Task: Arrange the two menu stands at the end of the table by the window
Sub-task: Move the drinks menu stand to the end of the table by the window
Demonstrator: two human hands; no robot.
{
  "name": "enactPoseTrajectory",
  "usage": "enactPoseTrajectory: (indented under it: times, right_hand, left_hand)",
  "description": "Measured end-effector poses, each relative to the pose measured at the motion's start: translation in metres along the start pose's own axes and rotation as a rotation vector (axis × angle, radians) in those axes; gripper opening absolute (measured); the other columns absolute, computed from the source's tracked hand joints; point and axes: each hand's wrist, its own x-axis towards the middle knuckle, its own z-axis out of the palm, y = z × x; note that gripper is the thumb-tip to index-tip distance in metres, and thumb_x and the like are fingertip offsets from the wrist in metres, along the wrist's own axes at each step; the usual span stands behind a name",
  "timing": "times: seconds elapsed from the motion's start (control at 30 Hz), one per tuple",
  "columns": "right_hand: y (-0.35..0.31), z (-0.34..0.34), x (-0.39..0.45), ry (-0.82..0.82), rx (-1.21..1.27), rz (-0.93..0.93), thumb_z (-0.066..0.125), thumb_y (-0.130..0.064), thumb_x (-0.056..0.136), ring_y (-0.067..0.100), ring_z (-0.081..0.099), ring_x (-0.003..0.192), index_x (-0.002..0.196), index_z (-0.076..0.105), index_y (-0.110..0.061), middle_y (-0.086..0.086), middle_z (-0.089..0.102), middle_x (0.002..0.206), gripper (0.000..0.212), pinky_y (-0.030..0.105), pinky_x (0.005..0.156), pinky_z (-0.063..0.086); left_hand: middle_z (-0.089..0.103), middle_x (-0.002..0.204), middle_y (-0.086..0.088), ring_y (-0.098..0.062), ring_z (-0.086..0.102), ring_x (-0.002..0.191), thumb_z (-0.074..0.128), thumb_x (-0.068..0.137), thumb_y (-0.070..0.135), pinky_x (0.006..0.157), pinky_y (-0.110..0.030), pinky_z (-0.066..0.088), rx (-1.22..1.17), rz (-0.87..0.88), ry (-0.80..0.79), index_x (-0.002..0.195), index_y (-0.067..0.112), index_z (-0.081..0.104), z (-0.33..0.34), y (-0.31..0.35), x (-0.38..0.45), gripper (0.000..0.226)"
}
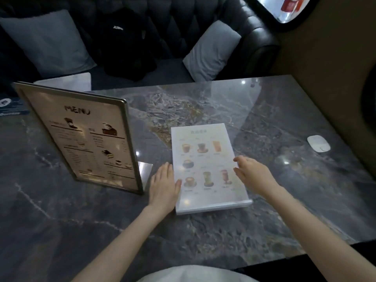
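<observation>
A clear acrylic menu stand (205,157) with drink pictures lies tilted back on the dark marble table (264,190) near the middle. My left hand (164,184) rests flat against its left edge, thumb touching the sheet. My right hand (252,174) hovers at its right edge, fingers spread and just touching it. A metal-framed menu stand (81,137) headed "MENU" stands upright to the left, apart from both hands.
A small white oval object (318,143) lies on the table at the right. A dark tufted sofa (173,23) with two grey cushions and a black garment sits behind. A window (284,7) shows at the top right. Blue cards lie at the far left.
</observation>
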Motion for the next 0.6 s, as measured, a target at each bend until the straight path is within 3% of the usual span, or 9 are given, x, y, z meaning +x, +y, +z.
enactPoseTrajectory:
  times: [0.1,0.17,0.27,0.33,0.47,0.6]
  right_hand:
    - [0.013,0.013,-0.002,-0.085,0.105,0.115,0.053,-0.031,0.089,0.028,0.056,0.109,0.124,0.045,-0.012,0.009,0.059,0.123,0.041,0.039,0.082,0.049]
    - [0.018,0.019,-0.002,-0.132,0.252,0.194,0.061,-0.033,0.083,0.025,0.058,0.096,0.122,0.046,-0.011,0.007,0.061,0.108,0.047,0.036,0.076,0.048]
    - [0.022,0.025,-0.003,-0.183,0.543,0.305,0.074,-0.029,0.074,0.016,0.055,0.084,0.12,0.046,-0.01,-0.002,0.056,0.097,0.058,0.025,0.061,0.045]
    - [0.025,0.029,-0.002,-0.223,0.653,0.357,0.079,-0.026,0.068,0.016,0.057,0.089,0.121,0.046,-0.011,0.0,0.058,0.104,0.064,0.025,0.066,0.048]
    - [0.026,0.036,0.002,-0.291,0.694,0.422,0.079,-0.022,0.067,0.018,0.057,0.088,0.113,0.051,-0.013,0.0,0.057,0.1,0.055,0.031,0.069,0.051]
    - [0.028,0.035,0.004,-0.333,0.725,0.5,0.081,-0.021,0.065,0.022,0.061,0.081,0.099,0.056,-0.007,0.007,0.061,0.091,0.044,0.039,0.07,0.054]
  left_hand:
    - [0.041,0.14,-0.013,-0.028,0.038,0.128,0.037,0.095,0.035,0.101,-0.04,0.034,-0.053,-0.152,-0.048,0.137,0.006,0.033,0.008,0.01,0.005,0.051]
    - [0.048,0.132,-0.015,-0.03,0.045,0.12,0.04,0.094,0.035,0.094,-0.041,0.039,-0.161,-0.257,-0.09,0.131,0.006,0.04,0.012,0.014,0.008,0.047]
    - [0.06,0.116,-0.012,-0.027,0.056,0.1,0.051,0.089,0.032,0.084,-0.037,0.047,-0.514,-0.391,-0.156,0.122,0.01,0.048,0.013,0.017,0.01,0.04]
    - [0.06,0.1,-0.006,-0.024,0.057,0.09,0.06,0.085,0.028,0.076,-0.035,0.048,-0.706,-0.472,-0.186,0.126,0.011,0.046,0.01,0.018,0.012,0.047]
    - [0.058,0.096,-0.007,-0.024,0.058,0.089,0.063,0.081,0.014,0.076,-0.037,0.051,-0.898,-0.614,-0.197,0.121,0.003,0.047,0.012,0.018,0.016,0.045]
    - [0.064,0.091,-0.009,-0.018,0.059,0.074,0.067,0.078,0.015,0.062,-0.03,0.049,-1.104,-0.67,-0.278,0.089,0.009,0.057,0.01,0.023,0.011,0.017]
